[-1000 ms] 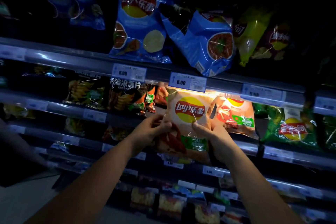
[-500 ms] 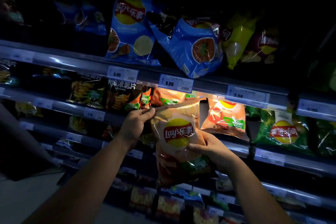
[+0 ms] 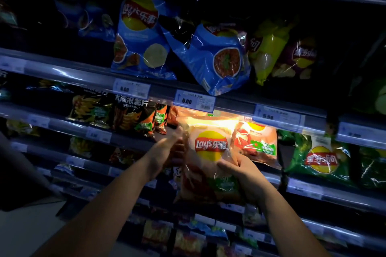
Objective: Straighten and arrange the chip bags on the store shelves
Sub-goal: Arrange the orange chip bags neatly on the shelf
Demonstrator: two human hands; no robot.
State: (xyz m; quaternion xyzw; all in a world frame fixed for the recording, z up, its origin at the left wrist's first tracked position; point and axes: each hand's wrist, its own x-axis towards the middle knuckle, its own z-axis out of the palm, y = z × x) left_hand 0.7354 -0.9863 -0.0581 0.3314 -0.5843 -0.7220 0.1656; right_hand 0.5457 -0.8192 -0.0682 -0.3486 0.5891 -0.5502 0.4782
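An orange Lay's chip bag (image 3: 211,156) stands upright in front of the middle shelf, its top under the lit shelf edge. My right hand (image 3: 240,175) grips its lower right side, thumb across the front. On the bag's left edge sits my left hand (image 3: 169,150), motion-blurred, with fingers curled against the bag. A matching orange bag (image 3: 257,142) stands right behind it on the shelf.
Two blue Lay's bags (image 3: 140,37) (image 3: 215,56) lean on the upper shelf beside a yellow-green bag (image 3: 265,48). A green bag (image 3: 321,158) stands at right, dark wavy-chip bags (image 3: 129,115) at left. Price-tag rails (image 3: 194,101) front every shelf.
The orange bag has been lifted up and back toward the shelf, now upright. My left hand slid to the bag's left edge; my right hand kept its grip lower down.
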